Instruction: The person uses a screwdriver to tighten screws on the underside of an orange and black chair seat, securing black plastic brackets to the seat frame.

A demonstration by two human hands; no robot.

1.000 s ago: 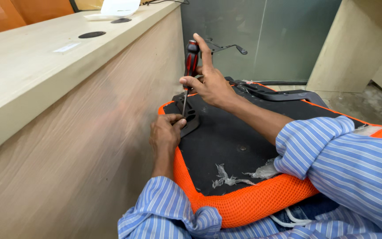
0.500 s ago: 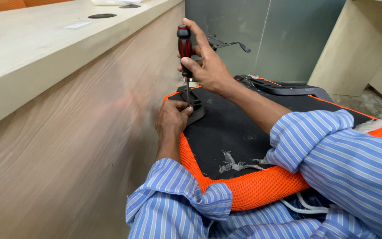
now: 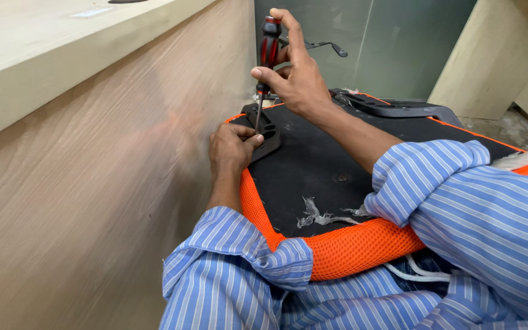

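Right hand (image 3: 297,79) still grips screwdriver (image 3: 268,52), upright as before; left hand (image 3: 232,150) still pinches black bracket (image 3: 267,131).

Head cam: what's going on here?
A person in a striped blue shirt works on an upturned chair seat with orange mesh edging, lying across their lap beside a wooden counter. The right hand holds a red-and-black screwdriver upright, tip down on a black plastic bracket at the seat's far corner. The left hand steadies that bracket. Torn grey fabric scraps lie on the seat's black underside.
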